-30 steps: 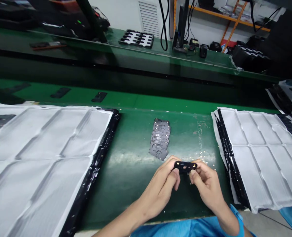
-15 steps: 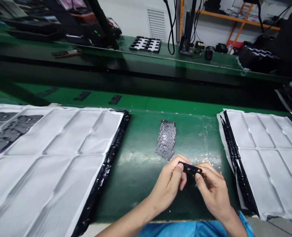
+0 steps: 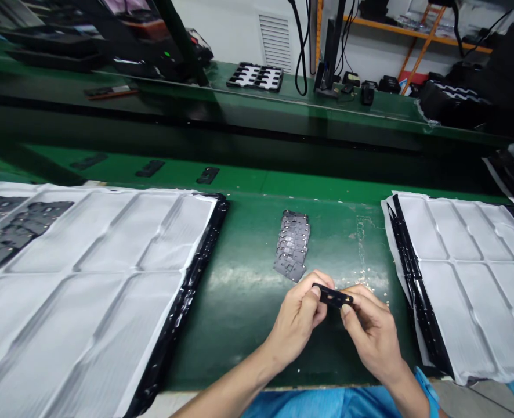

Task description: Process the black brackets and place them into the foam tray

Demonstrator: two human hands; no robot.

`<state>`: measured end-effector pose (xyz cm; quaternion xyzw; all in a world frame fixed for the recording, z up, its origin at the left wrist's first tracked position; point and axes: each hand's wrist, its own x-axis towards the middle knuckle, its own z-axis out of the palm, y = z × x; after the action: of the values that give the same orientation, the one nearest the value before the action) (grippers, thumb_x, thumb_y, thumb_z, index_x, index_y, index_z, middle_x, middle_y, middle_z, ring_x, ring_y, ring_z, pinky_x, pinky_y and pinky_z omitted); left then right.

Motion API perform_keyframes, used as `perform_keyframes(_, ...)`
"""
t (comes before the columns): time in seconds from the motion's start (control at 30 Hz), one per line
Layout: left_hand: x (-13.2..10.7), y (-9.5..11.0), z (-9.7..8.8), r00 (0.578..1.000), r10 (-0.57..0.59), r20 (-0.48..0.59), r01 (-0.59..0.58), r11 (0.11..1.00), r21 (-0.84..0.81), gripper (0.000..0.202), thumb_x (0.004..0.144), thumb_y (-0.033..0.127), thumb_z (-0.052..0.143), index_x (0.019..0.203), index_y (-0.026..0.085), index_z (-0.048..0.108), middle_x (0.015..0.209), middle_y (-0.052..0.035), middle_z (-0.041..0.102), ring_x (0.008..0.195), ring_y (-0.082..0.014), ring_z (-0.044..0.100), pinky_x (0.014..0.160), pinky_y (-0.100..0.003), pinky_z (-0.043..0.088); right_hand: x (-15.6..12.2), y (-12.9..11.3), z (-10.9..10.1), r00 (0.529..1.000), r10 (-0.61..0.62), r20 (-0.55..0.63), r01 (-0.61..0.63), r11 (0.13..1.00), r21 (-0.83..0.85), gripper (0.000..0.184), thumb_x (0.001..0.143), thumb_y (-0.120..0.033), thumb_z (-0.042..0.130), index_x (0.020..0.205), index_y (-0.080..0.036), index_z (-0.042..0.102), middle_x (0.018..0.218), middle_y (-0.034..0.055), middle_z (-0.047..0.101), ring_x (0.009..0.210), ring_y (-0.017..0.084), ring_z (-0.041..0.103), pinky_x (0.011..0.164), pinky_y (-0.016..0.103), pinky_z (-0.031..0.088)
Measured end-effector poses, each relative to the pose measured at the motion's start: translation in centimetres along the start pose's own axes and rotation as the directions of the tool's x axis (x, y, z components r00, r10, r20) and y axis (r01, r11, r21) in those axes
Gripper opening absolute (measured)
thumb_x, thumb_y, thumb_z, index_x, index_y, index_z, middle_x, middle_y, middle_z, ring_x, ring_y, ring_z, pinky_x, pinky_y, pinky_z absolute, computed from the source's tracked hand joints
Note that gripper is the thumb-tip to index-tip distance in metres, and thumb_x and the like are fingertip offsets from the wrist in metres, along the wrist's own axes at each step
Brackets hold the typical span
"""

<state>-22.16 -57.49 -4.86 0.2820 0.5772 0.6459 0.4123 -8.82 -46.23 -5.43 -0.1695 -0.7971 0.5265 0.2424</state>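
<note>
A small black plastic part [image 3: 333, 297] with cut-outs spans the gap between my two hands, above the green bench. My left hand [image 3: 299, 313] pinches its left end between thumb and fingers. At the other end, my right hand [image 3: 372, 328] grips it with the thumb below and the fingers behind. Just beyond my left hand lies an overlapping row of flat dark-grey parts [image 3: 292, 244]. Small pale crumbs [image 3: 364, 281] are scattered on the bench behind my right hand.
A white-lined compartment tray [image 3: 104, 290] stands on the left, with dark parts [image 3: 26, 229] in its far-left pockets. Another white-lined tray [image 3: 478, 278] is on the right. Behind, several dark parts [image 3: 207, 175] lie spaced on a green strip [image 3: 274, 188]. Farther back sits a black-and-white tray [image 3: 256, 76].
Both hands have shifted very slightly left with the black part still held. The dark parts on the green strip have moved a little to the right.
</note>
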Motion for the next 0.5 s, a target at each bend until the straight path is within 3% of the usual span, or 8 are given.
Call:
perform_keyframes(0.17, -0.1, 0.0, 0.1, 1.0, -0.017, -0.016, 0.017, 1.0, 0.007, 0.032, 0.105, 0.042, 0.037, 0.093, 0.02, 0.055, 0.068, 0.0061, 0.042, 0.051, -0.0106, 0.035, 0.053, -0.026, 0.029, 0.0, 0.0, 0.2, 0.999, 0.04, -0.021, -0.04, 0.999, 0.011, 0.023, 0.104, -0.022, 0.055, 0.101, -0.021, 0.078, 0.088, 0.0069, 0.065, 0.073, 0.02, 0.06, 0.062, 0.029, 0.049)
perform_keyframes(0.3, 0.1, 0.0, 0.2, 1.0, -0.015, -0.028, 0.016, 0.998, 0.063, 0.028, 0.105, 0.036, 0.034, 0.095, 0.02, 0.054, 0.063, 0.0077, 0.043, 0.05, -0.011, 0.035, 0.054, -0.025, 0.033, 0.2, -0.1, 0.1, 0.997, 0.075, -0.029, -0.074, 0.997, 0.038, 0.027, 0.103, -0.024, 0.055, 0.081, -0.02, 0.07, 0.084, 0.0053, 0.062, 0.067, 0.017, 0.056, 0.057, 0.027, 0.044)
perform_keyframes(0.5, 0.4, 0.0, -1.0, 0.99, -0.037, 0.134, 0.001, 0.966, 0.258, 0.007, 0.098, 0.024, 0.047, 0.097, 0.021, 0.054, 0.062, 0.0062, 0.056, 0.058, -0.013, 0.054, 0.064, -0.023, 0.046, 0.9, 0.4, -0.4, 0.969, 0.218, -0.118, -0.199, 0.968, 0.156, 0.028, 0.1, -0.023, 0.055, 0.072, -0.021, 0.058, 0.069, -0.0022, 0.052, 0.059, 0.013, 0.051, 0.056, 0.025, 0.04)
